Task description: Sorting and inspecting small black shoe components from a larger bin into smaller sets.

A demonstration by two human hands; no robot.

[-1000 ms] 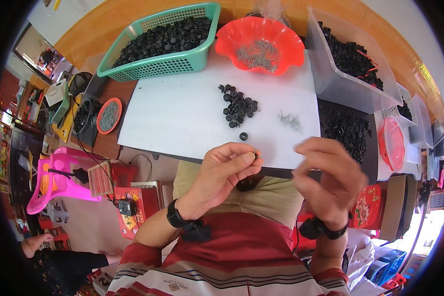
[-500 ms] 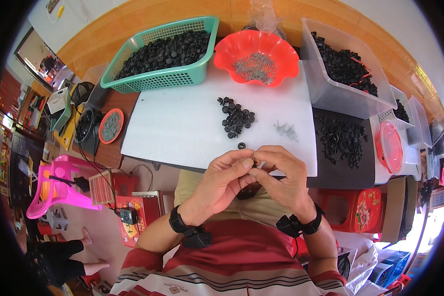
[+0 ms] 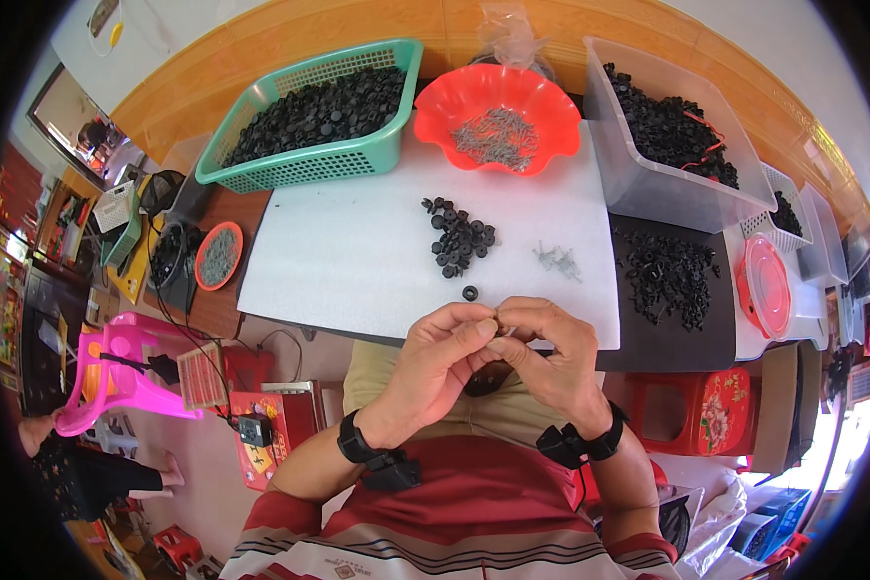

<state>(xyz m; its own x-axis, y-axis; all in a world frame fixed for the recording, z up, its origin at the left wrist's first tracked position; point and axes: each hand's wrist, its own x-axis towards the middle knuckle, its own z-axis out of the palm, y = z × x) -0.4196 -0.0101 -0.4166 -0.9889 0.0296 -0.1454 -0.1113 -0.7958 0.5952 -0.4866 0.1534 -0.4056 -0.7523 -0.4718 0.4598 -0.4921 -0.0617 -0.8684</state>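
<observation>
Over the near edge of the white foam sheet [image 3: 329, 251], my left hand [image 3: 443, 356] and my right hand [image 3: 551, 350] meet fingertip to fingertip. Both are closed in a pinch around something tiny, mostly hidden by the fingers. A single black ring-shaped part [image 3: 470, 292] lies just beyond my left fingertips. Farther off sits a small heap of round black parts [image 3: 462, 242]. To its right is a little scatter of thin grey metal pins [image 3: 559, 262].
A green basket [image 3: 396, 145] of black parts, a red scalloped bowl [image 3: 561, 135] of pins and a clear bin [image 3: 667, 198] line the back. More black parts [image 3: 672, 280] lie on a dark mat at right. A pink plastic chair [image 3: 116, 387] and a person [image 3: 97, 474] are at left.
My hands keep their pinch, their fingertips shifting only slightly. The whole view has moved a little. At the left, the other person has changed posture, an arm now by the pink chair.
</observation>
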